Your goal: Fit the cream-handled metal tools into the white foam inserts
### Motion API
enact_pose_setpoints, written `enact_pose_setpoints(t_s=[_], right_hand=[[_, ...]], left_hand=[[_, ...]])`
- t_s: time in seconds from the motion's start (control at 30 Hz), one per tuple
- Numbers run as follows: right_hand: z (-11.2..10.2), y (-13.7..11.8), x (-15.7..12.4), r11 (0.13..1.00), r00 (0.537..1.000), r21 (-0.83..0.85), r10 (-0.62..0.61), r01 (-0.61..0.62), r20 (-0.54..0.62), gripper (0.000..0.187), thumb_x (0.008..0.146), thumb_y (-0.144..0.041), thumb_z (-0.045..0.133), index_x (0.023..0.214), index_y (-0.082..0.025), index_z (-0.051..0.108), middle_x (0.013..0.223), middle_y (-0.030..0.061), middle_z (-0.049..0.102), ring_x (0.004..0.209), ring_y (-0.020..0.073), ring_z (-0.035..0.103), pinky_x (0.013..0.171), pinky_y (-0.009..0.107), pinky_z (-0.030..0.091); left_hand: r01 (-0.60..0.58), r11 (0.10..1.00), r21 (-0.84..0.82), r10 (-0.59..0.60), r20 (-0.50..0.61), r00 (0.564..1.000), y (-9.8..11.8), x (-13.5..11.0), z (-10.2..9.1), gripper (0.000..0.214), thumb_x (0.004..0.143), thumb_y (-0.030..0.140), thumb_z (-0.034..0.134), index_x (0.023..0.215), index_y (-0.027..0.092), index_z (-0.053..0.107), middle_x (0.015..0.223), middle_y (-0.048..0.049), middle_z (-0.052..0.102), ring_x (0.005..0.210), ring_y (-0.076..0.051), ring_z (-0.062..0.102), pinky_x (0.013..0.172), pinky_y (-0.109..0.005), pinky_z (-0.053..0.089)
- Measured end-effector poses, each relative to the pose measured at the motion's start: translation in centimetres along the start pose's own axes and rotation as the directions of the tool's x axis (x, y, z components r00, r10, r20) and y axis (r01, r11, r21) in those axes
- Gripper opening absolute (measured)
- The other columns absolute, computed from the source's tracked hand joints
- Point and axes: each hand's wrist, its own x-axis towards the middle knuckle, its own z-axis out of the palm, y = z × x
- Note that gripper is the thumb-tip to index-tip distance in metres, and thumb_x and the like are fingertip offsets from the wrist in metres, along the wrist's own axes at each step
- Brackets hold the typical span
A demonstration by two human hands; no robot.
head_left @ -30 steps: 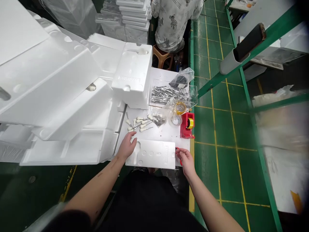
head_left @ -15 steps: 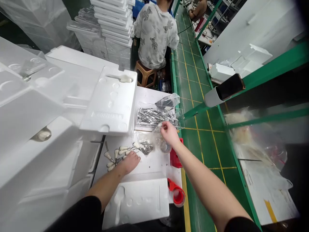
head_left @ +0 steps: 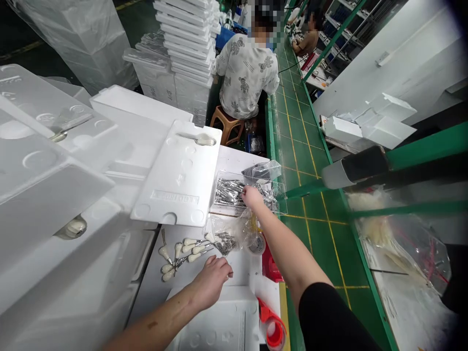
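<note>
Centrally, one clear tray (head_left: 227, 206) sits on the white table (head_left: 239, 155) and holds many slender metal pieces (head_left: 228, 190).
Right hand (head_left: 253, 196): just right of centre, at the metal pieces, fingertips drawn together; whether its grip is clamped on a piece cannot be told.
Left hand (head_left: 214, 282): lower centre, fingers loosely curled, palm hidden; whether its grip holds anything cannot be told. A white foam box (head_left: 223, 334) shows below it at the bottom edge.
White-handled tools (head_left: 199, 256): a loose group, left of the left hand.
Tape roll (head_left: 257, 244): below the tray, near a red dispenser (head_left: 269, 267).
Foam block (head_left: 175, 183): left of the tray, with a recess near its top.
Seated person (head_left: 243, 73): top centre, patterned shirt, on a brown stool (head_left: 226, 125).
</note>
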Motion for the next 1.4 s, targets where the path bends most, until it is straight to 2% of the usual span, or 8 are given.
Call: enact_pose_setpoints(t_s=[0.17,0.37,0.6,0.8,1.0,1.17,1.27,1.4], right_hand=[[-4.2,1.1,-5.5,0.944,0.977,0.326,0.018,0.053,-0.211,0.024,0.095,-0.030,0.047,0.112,-0.016,0.058,0.106,0.0112,0.071,0.092,0.0197,0.067,0.083,0.033,0.053],[-5.5,1.8,-20.1,0.308,0.979,0.934,0.033,0.182,-0.201,0.023,0.083,-0.034,0.072,0.088,-0.023,0.053,0.106,0.0054,0.072,0.082,0.0166,0.070,0.069,0.030,0.057],[-2.6,2.2,-31.2,0.511,0.871,0.719,-0.141,0.471,-0.470,0.020,0.085,-0.012,0.067,0.091,-0.025,0.052,0.124,0.0085,0.068,0.122,0.0245,0.063,0.102,0.047,0.052],[-1.2,4.1,-35.6,0.602,0.751,0.453,-0.470,0.657,-0.464,0.049,0.080,-0.007,0.063,0.122,-0.028,0.050,0.141,0.0094,0.058,0.141,0.0263,0.047,0.115,0.053,0.042],[1.6,2.2,-38.0,0.552,0.757,0.518,-0.479,0.654,-0.445,0.045,0.080,-0.014,0.069,0.118,-0.028,0.050,0.138,0.0092,0.061,0.142,0.0266,0.045,0.119,0.057,0.033],[2.4,-0.4,-37.4,0.515,0.756,0.625,-0.625,0.587,-0.195,0.026,0.079,-0.018,0.067,0.102,-0.027,0.059,0.132,0.0042,0.067,0.141,0.0280,0.045,0.119,0.057,0.028],[2.7,-0.6,-33.1,0.512,0.804,0.705,-0.577,0.491,-0.141,0.006,0.089,-0.024,0.056,0.093,-0.025,0.060,0.112,0.0060,0.073,0.115,0.0244,0.064,0.105,0.047,0.046],[2.2,-1.0,-20.9,0.852,0.964,0.453,-0.211,0.262,-0.160,0.024,0.087,-0.023,0.054,0.110,-0.018,0.058,0.113,0.0116,0.070,0.095,0.0222,0.068,0.088,0.038,0.053]], left_hand=[[0.105,0.892,-0.440,-0.182,-0.137,0.974,1.9,0.2,-3.7,0.027,0.091,0.023,0.053,0.116,0.023,0.063,0.108,-0.0091,0.066,0.096,-0.024,0.063,0.088,-0.037,0.050],[-0.082,0.678,-0.730,-0.319,-0.392,0.863,7.1,0.4,-7.7,0.036,0.081,0.032,0.075,0.115,0.022,0.069,0.105,-0.0082,0.070,0.102,-0.028,0.065,0.089,-0.038,0.053],[-0.042,-0.043,-0.998,-0.499,-0.015,0.867,12.9,0.7,-3.5,0.025,0.086,0.015,0.071,0.107,0.022,0.060,0.109,-0.0053,0.068,0.097,-0.021,0.068,0.084,-0.039,0.058],[-0.034,-0.150,-0.988,-0.488,0.044,0.872,14.6,-0.9,1.3,0.045,0.093,0.008,0.058,0.134,0.025,0.050,0.108,-0.0067,0.070,0.090,-0.016,0.071,0.079,-0.029,0.059],[-0.048,-0.266,-0.963,-0.429,0.073,0.900,11.8,-5.0,3.3,0.031,0.091,0.008,0.062,0.120,0.016,0.062,0.105,-0.0084,0.070,0.097,-0.016,0.070,0.086,-0.025,0.058],[-0.091,-0.276,-0.957,-0.459,0.048,0.887,7.9,-9.9,2.4,0.028,0.089,0.017,0.068,0.117,0.018,0.063,0.111,-0.0094,0.067,0.094,-0.017,0.068,0.081,-0.028,0.059],[-0.125,-0.249,-0.960,-0.545,0.033,0.838,6.1,-12.3,1.8,0.022,0.084,0.016,0.075,0.103,0.019,0.065,0.104,-0.0060,0.065,0.079,-0.014,0.065,0.068,-0.026,0.056],[-0.062,-0.243,-0.968,-0.630,0.109,0.769,4.9,-14.3,1.0,0.036,0.080,0.016,0.080,0.113,0.018,0.066,0.093,-0.0033,0.059,0.078,-0.012,0.060,0.064,-0.024,0.052]])
